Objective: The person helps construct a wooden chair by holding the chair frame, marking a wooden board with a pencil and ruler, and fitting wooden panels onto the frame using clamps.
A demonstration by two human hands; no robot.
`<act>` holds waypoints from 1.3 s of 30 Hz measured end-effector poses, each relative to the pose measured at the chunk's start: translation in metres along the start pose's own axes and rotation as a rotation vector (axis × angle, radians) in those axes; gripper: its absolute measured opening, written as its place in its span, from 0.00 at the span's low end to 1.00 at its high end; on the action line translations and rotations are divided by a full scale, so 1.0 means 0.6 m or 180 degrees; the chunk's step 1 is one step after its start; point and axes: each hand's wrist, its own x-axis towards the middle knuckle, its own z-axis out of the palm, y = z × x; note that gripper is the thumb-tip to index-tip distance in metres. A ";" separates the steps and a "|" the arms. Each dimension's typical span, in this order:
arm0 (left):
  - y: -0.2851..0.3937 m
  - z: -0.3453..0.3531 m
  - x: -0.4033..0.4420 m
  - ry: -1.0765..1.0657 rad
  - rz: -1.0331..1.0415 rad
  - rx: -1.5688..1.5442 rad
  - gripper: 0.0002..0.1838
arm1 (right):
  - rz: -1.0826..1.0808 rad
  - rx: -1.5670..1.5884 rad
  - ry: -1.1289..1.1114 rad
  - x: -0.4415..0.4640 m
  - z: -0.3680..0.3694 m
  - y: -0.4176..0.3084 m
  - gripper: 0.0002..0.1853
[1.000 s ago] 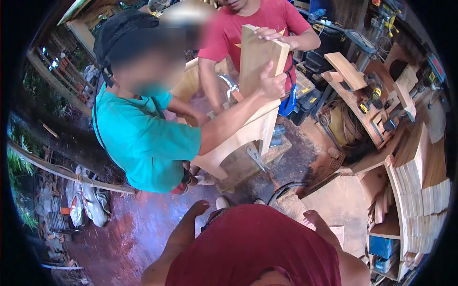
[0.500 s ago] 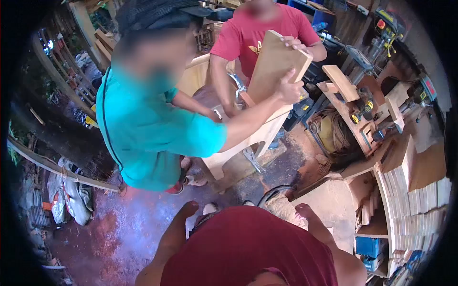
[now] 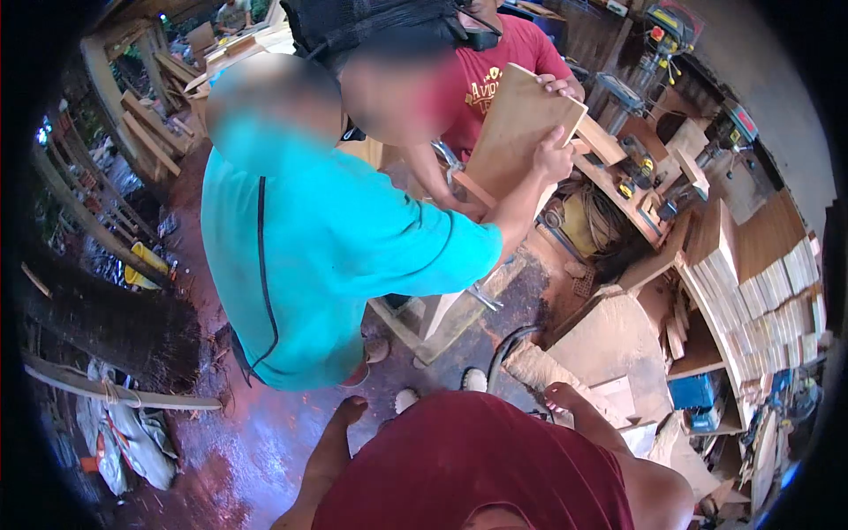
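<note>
Looks mid-job, with board (image 3: 523, 132) held up by two co-workers (image 3: 327, 230) (image 3: 486, 79), left hand (image 3: 350, 411) over floor (image 3: 265, 433), right hand (image 3: 565, 397) near rough slab (image 3: 533, 360), seemingly empty, but can't make out finger spread or work left.

Floor (image 3: 256, 446) open outward of left hand (image 3: 352, 410). Ahead, person in teal (image 3: 336, 247) obstructs direct passage to raised board (image 3: 521, 132). Right hand (image 3: 559, 397): rough wood slab (image 3: 555, 374) near, black hose (image 3: 503, 352) forward and left; stacked boards (image 3: 751, 296) bound far right.
</note>
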 end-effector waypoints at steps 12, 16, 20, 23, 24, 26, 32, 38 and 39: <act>-0.081 -0.035 0.052 -0.0327 0.0727 0.0046 0.19 | 0.0360 -0.0628 0.0191 -0.073 0.115 0.024 0.14; -0.017 -0.055 0.028 -0.0200 0.0355 -0.0128 0.19 | 0.0429 -0.0527 0.0236 -0.089 0.133 -0.004 0.15; 0.016 -0.071 0.000 -0.0200 -0.0089 -0.0199 0.19 | 0.0190 -0.0954 0.0224 -0.105 0.154 -0.032 0.12; 0.014 -0.076 0.006 -0.0325 0.0153 0.0638 0.18 | 0.0197 -0.0635 0.0246 -0.094 0.158 -0.017 0.13; 0.011 -0.076 0.006 -0.0350 0.0145 0.0643 0.18 | 0.0221 -0.0624 0.0245 -0.092 0.157 -0.012 0.13; 0.010 -0.076 -0.004 -0.0434 -0.0033 0.0471 0.18 | 0.0340 -0.0783 0.0313 -0.102 0.162 -0.023 0.13; 0.009 -0.062 -0.022 -0.0414 -0.0194 0.0008 0.19 | 0.0647 -0.0522 0.0147 -0.085 0.137 0.005 0.14; -0.033 -0.061 -0.016 -0.0475 -0.0467 -0.0894 0.16 | 0.0454 -0.1021 -0.0335 0.000 0.082 -0.028 0.16; -0.057 -0.061 -0.011 -0.0512 -0.0479 -0.1351 0.16 | 0.0819 -0.0310 -0.0077 0.041 0.073 -0.004 0.16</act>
